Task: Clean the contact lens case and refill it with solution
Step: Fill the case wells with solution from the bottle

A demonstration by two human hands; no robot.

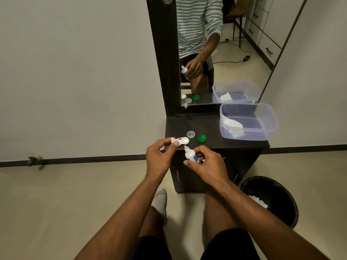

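Observation:
My left hand [159,156] pinches the left end of a white contact lens case [181,141] over the near left corner of the dark cabinet top [214,128]; its right well faces up, uncapped. My right hand [206,164] grips a small white solution bottle [190,155] with a blue label, nozzle tilted up-left just below the case. A clear cap [191,134] and a green cap [202,138] lie on the cabinet top behind the case.
A clear plastic tub [270,119] with a white tissue in it stands at the cabinet's right. A mirror [225,49] rises behind. A black waste bin [272,199] with tissue stands on the floor at right. My knees are under my arms.

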